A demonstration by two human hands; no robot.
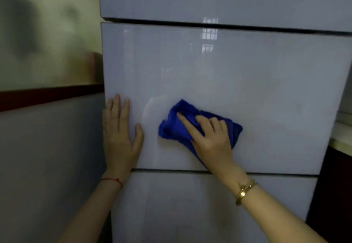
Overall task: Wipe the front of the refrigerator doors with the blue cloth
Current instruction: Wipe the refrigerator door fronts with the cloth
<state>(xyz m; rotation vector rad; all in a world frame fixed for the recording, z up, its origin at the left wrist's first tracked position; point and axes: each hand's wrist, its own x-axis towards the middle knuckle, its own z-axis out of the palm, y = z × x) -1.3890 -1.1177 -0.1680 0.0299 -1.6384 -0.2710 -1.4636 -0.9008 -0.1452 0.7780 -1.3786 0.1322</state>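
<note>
- The fridge point(219, 71) showed three glossy pale doors stacked one above another, parted by dark gaps.
- The cloth point(173, 126), blue and bunched, lay against the lower part of the middle door point(247, 94), left of its centre.
- The right hand point(209, 138) pressed the cloth to the door: its grip was loose, fingers point(183, 119) spread over the folds rather than closed round them, thumb hidden.
- Cloth edges showed to the left, above and to the right of that hand.
- The left hand point(119, 138) lay flat and open on the same door at its left edge, holding nothing, just beside the cloth but apart from it.
- A red string point(114, 180) circled the left wrist; a gold bracelet point(244, 190) circled the right.
- A window reflection point(209, 33) glinted near the top of the middle door.
</note>
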